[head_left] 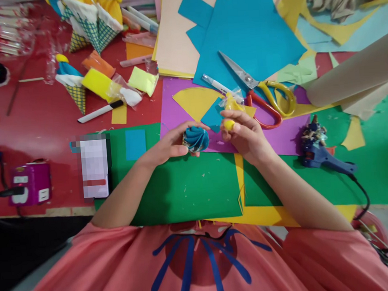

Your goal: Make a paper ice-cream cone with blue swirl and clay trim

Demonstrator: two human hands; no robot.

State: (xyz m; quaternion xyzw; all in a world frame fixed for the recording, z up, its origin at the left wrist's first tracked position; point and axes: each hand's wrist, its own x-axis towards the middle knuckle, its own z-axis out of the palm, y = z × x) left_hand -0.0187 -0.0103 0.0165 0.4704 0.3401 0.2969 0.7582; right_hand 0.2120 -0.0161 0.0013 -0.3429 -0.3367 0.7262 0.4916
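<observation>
My left hand [171, 146] is closed around a small craft piece with a pleated blue top [196, 139], its swirled folds facing up. Between the thumb and fingers of my right hand [249, 138] sits a small yellow ball [229, 125]. The two hands are apart, with a short gap between the ball and the blue folds. Beyond them lie a yellow paper fan shape [195, 100], a blue paper piece [212, 116] and a plastic packet of yellow clay [233, 103]. A finished-looking cone [72, 85] with blue top and yellow ball stands at the left.
Scissors [251, 84] lie open beyond my right hand. A blue glue gun [327, 156] with a cord rests at right, near a paper roll [355, 70]. Clay packets [98, 83], a marker [100, 112], a phone [96, 168] and a purple power block [30, 183] are at left.
</observation>
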